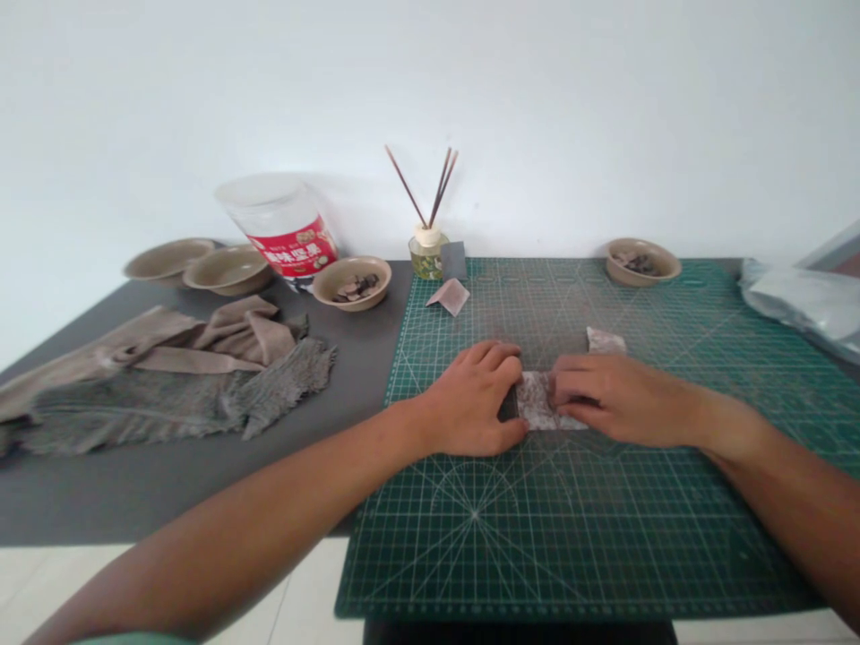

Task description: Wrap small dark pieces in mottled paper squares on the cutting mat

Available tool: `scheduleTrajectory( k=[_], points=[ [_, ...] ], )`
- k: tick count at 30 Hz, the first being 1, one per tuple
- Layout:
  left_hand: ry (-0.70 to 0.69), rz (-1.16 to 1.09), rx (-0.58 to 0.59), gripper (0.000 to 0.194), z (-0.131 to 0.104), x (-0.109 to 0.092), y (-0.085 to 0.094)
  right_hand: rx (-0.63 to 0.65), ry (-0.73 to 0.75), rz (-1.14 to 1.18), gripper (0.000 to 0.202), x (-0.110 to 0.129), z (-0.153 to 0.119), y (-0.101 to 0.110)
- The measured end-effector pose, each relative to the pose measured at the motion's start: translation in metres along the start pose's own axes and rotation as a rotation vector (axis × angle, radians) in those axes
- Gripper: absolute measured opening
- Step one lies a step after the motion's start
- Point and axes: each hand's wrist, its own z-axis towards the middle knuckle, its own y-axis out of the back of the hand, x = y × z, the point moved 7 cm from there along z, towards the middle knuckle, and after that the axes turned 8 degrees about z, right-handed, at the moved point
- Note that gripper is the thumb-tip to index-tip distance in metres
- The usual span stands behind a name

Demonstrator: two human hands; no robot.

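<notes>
A whitish, mottled flat piece [536, 403] lies on the green cutting mat [537, 555], between my two hands. My left hand [474, 399] rests at its left end, thumb and fingers spread around a dark piece [509, 406] there. Over the right part of the mottled piece is my right hand [605, 394], its fingers bent and pressed together on the surface; whether they pinch anything is hidden. Just behind the right hand lies another small mottled piece [605, 341]. A folded pinkish piece [450, 296] stands farther back on the mat.
Bowls with small dark pieces stand at back left [352, 285] and back right [643, 262]. Two more bowls [228, 270] adjoin a red-labelled plastic tub [282, 233]. Grey-brown cloths [167, 376] cover the left. A reed diffuser [428, 251] and a plastic bag [806, 300] are also there.
</notes>
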Motion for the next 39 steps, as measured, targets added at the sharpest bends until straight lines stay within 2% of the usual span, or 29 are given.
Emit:
scheduleTrajectory(
  k=[3, 6, 10, 12, 15, 17, 21, 23, 26, 28, 31, 32, 36, 39],
  points=[
    [0.0, 0.003, 0.002, 0.041, 0.0, 0.0, 0.001, -0.064, 0.022, 0.009, 0.015, 0.002, 0.005, -0.001],
    [0.0, 0.012, -0.005, 0.043, 0.0, 0.0, 0.001, -0.152, -0.048, -0.097, 0.012, -0.007, 0.006, 0.006],
    [-0.005, 0.004, 0.007, 0.042, 0.0, -0.001, 0.0, -0.015, 0.022, -0.019, 0.013, 0.0, 0.003, -0.002],
    [-0.005, 0.002, 0.015, 0.042, 0.0, -0.001, -0.001, -0.001, 0.06, 0.006, 0.016, 0.004, 0.003, -0.005],
    [0.003, 0.008, 0.004, 0.043, 0.001, -0.001, -0.001, -0.134, 0.008, -0.088, 0.016, -0.002, 0.003, 0.003],
    [0.005, 0.014, -0.004, 0.044, 0.001, 0.0, 0.0, -0.167, -0.03, -0.119, 0.014, -0.007, 0.003, 0.007],
    [-0.004, 0.008, 0.001, 0.042, 0.001, -0.001, 0.0, -0.034, 0.06, -0.036, 0.016, 0.003, 0.004, -0.005],
    [-0.005, 0.007, -0.001, 0.041, 0.001, -0.001, 0.0, -0.06, 0.074, -0.06, 0.017, 0.005, 0.005, -0.005],
    [0.0, 0.016, -0.012, 0.042, 0.0, -0.001, 0.0, -0.152, -0.013, -0.146, 0.015, -0.003, 0.003, 0.005],
    [-0.002, 0.022, -0.009, 0.043, 0.0, -0.001, 0.0, -0.122, -0.037, -0.136, 0.014, -0.006, 0.001, 0.006],
    [-0.014, 0.023, 0.003, 0.043, 0.0, -0.002, -0.001, 0.007, 0.038, -0.019, 0.015, 0.001, -0.001, -0.005],
    [-0.015, 0.023, 0.004, 0.042, 0.0, -0.002, -0.002, 0.016, 0.062, -0.003, 0.016, 0.004, 0.0, -0.007],
    [-0.01, 0.02, -0.017, 0.042, -0.001, 0.0, 0.0, -0.109, -0.003, -0.124, 0.016, -0.002, 0.001, 0.003],
    [-0.009, 0.011, -0.015, 0.044, -0.001, -0.001, 0.0, -0.044, -0.008, -0.069, 0.013, -0.004, -0.001, 0.003]
  ],
)
